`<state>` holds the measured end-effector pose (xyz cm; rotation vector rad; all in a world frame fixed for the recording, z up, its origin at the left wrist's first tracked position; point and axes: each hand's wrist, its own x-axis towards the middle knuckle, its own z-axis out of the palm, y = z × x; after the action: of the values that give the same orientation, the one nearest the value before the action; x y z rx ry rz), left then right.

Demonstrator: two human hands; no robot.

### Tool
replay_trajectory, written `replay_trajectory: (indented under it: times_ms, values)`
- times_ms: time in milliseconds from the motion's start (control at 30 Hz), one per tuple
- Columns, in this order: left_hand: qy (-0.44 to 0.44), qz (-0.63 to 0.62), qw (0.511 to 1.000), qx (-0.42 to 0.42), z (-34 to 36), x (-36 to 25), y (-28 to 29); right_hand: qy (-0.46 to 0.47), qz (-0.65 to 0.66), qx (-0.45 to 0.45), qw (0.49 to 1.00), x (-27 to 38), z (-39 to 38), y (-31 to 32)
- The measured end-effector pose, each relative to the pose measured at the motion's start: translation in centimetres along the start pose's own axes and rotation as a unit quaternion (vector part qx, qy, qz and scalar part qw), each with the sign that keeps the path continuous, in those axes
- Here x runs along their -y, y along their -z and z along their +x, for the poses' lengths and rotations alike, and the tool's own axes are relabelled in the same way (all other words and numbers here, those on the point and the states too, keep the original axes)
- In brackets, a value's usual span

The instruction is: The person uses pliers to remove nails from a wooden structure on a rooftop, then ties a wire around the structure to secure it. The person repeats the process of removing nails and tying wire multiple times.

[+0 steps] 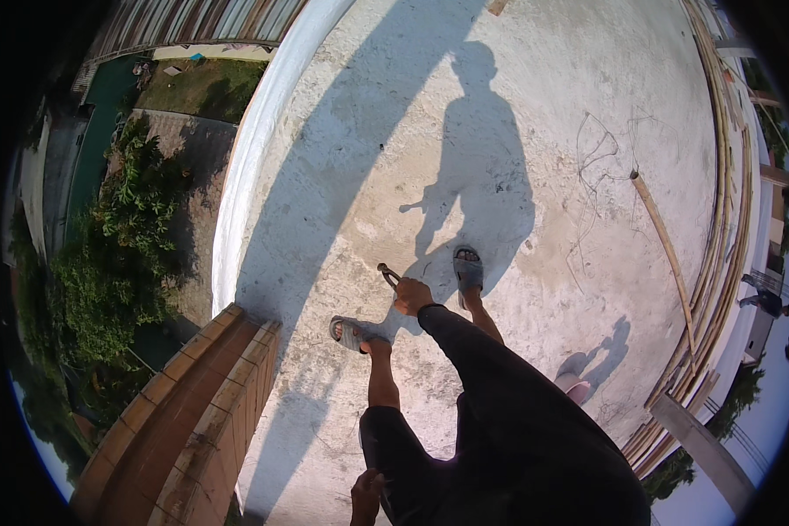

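Note:
My right hand is stretched forward over the floor, its fingers wrapped round the handles of a pair of pincers. The dark head of the pincers points ahead and to the left, with a gap showing between the handles. Low in the picture, my left hand hangs beside my left thigh. Its fingers are dark and partly turned away, so their grip is hidden. Both of my feet, in grey sandals, stand on the rough concrete floor.
A white parapet bounds the left side, with trees and a yard far below. Brick-edged walls rise at lower left. Long bamboo poles line the right; one pole and loose thin wire lie nearer. A pinkish round object sits behind my right arm.

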<state>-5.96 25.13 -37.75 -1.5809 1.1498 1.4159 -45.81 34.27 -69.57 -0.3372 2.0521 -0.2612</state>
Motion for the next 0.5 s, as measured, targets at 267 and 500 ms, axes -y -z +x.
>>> replay_trajectory:
  times_ms: [267,500]
  values:
    - [-0.014,0.241,0.958,-0.156,11.7,-5.9,-17.5,0.144,-0.242,-0.166,0.945,-16.2,15.9,-4.5]
    - [0.022,0.375,0.901,-0.217,14.1,-9.3,-22.5,0.085,-0.287,-0.209,0.931,-28.4,21.5,-5.7]
